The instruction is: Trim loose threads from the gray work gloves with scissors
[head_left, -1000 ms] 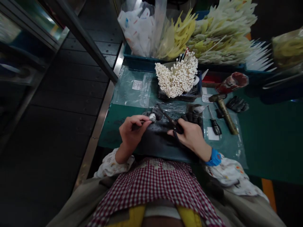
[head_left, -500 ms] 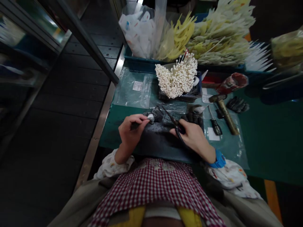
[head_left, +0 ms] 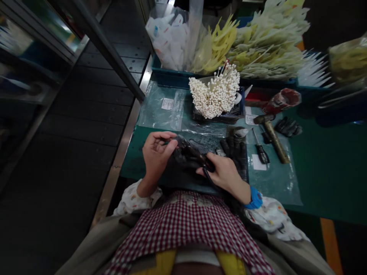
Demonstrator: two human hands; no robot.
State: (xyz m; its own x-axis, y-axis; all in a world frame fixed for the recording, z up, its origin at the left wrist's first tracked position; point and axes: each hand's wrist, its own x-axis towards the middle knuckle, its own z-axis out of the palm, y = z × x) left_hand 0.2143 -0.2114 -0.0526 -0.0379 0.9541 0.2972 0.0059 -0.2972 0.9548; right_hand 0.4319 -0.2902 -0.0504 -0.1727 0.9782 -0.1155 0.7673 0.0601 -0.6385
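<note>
My left hand (head_left: 157, 154) pinches a dark, crumpled, slightly shiny piece (head_left: 180, 142) between thumb and fingers. Its exact kind is too blurred to make out. My right hand (head_left: 225, 172) grips a pair of dark-handled scissors (head_left: 210, 164), the fingers in and around the handle loops. The blades point up and left, reaching to the dark piece, and I cannot tell whether they touch it. Under both hands lies a dark work mat (head_left: 174, 175). A dark glove (head_left: 236, 147) rests just beyond my right hand.
A black box with a bunch of white-tipped sticks (head_left: 215, 95) stands ahead. To the right lie a screwdriver (head_left: 261, 152), a hammer (head_left: 273, 139) and a dark glove bundle (head_left: 288, 126), near a red cup (head_left: 283, 100). Bins of pale and yellow strips (head_left: 266, 49) line the back.
My right hand has moved left with the scissors, bringing the blades to the piece in my left hand. The white bit formerly at my left fingertips no longer shows.
</note>
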